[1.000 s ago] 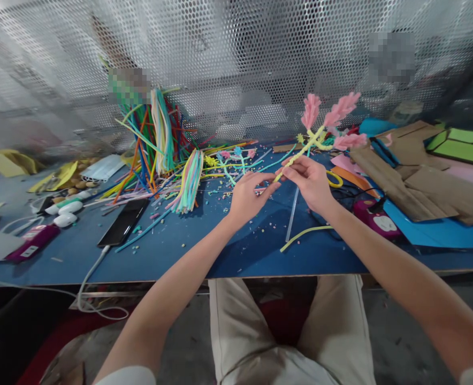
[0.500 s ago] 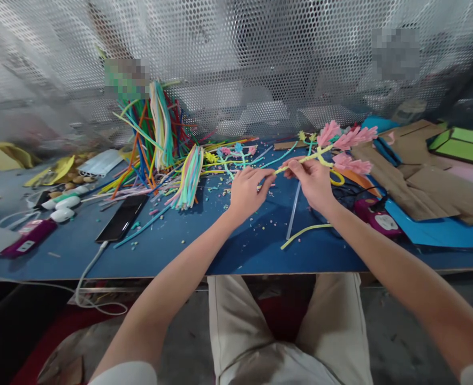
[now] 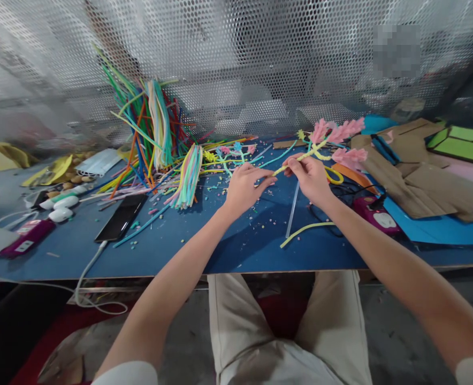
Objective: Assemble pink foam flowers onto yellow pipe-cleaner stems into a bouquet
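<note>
A pipe-cleaner flower stem (image 3: 306, 154), pale yellow and twisted, stretches between my two hands above the blue table. My left hand (image 3: 245, 190) pinches its lower end between thumb and fingertips. Farther up the stem, my right hand (image 3: 311, 179) grips it with thumb and fingers. Fluffy pink blossoms (image 3: 344, 131) branch from the upper end, beyond my right hand. Below the hands lie a clear thin stick (image 3: 293, 211) and a loose yellow pipe cleaner (image 3: 306, 231). Small blue, pink and yellow pipe-cleaner flowers (image 3: 238, 149) rest just behind my left hand.
Bundles of coloured pipe cleaners (image 3: 188, 176) stand and lie at left of centre. A phone (image 3: 122, 218) with a white cable lies front left. Brown paper (image 3: 429, 182) and a purple power socket (image 3: 376, 215) are on the right. A perforated metal screen (image 3: 228, 64) rises behind.
The pink blossoms have swung slightly to the left as the stem turned. Both hands keep their hold, and the view has shifted a little.
</note>
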`<state>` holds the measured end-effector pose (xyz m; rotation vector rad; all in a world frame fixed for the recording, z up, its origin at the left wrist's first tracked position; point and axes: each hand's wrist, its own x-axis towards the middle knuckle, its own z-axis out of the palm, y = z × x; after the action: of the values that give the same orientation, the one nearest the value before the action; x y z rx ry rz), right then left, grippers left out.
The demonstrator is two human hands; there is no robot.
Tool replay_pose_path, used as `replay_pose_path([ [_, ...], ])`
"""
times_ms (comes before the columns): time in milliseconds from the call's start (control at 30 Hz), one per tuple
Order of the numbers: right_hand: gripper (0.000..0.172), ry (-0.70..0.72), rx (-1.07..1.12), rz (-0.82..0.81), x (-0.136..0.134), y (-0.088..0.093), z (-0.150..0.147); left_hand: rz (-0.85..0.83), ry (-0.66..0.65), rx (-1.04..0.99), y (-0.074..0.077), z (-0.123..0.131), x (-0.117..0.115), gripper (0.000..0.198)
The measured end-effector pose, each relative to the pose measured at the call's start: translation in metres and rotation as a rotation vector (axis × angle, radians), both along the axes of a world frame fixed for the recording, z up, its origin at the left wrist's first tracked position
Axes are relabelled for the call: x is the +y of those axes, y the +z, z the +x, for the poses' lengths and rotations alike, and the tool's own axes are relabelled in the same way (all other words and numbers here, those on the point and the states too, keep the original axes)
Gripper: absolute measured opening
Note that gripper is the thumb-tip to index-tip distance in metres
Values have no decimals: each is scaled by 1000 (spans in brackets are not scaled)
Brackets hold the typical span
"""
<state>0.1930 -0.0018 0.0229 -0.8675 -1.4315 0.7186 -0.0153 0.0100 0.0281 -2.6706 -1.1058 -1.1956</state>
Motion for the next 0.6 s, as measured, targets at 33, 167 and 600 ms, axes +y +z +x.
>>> replay_pose_path([
  [33, 43, -4, -26, 9, -1, 2, 0, -12, -33, -3, 0, 0, 1, 28],
  [167, 43, -18, -138, 8, -7, 8, -8, -62, -77, -32, 2, 3, -1, 25],
  [600, 37, -590, -1109, -168, 21, 7, 63, -474, 76, -760, 10, -40, 40, 42],
])
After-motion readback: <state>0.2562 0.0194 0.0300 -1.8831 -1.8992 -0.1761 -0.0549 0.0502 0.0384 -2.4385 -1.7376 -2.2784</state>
